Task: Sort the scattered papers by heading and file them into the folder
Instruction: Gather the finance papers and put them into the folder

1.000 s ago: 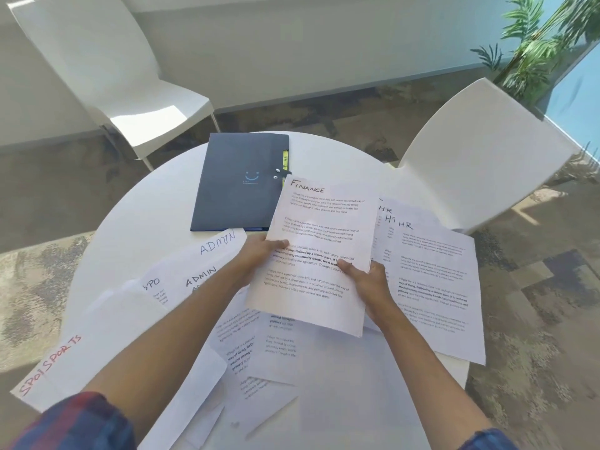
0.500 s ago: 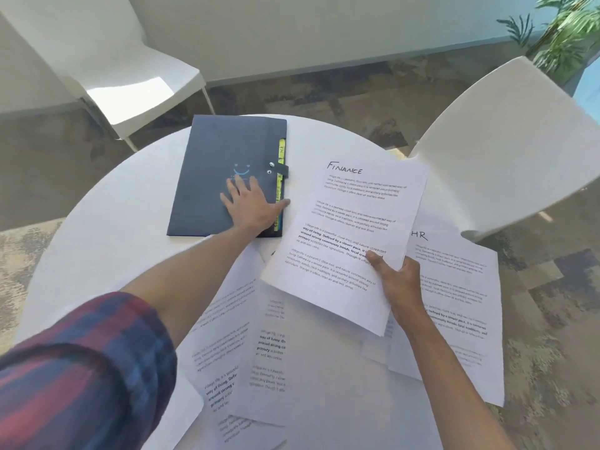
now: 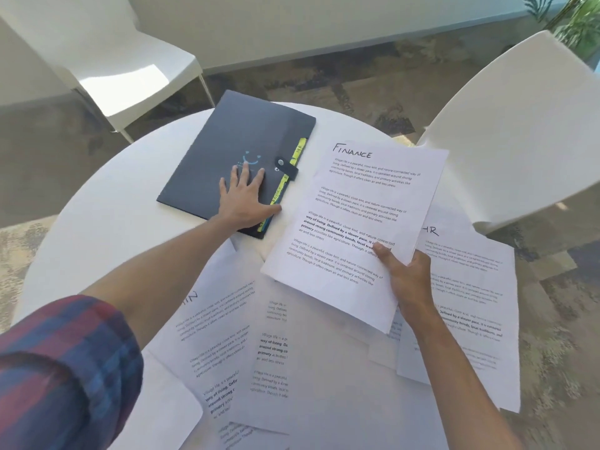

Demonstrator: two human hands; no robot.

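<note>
I see my left hand spread flat, fingers apart, pressing on the one closed dark folder at the far side of the round white table. My right hand pinches the Finance sheet by its lower edge, raised above scattered papers; one HR sheet lies rightmost. Two white chairs stand behind.

HR sheet heading half covered by the Finance sheets, nearest papers cut off by the bottom edge, folder tab labels (yellow strip) too small to read
</note>
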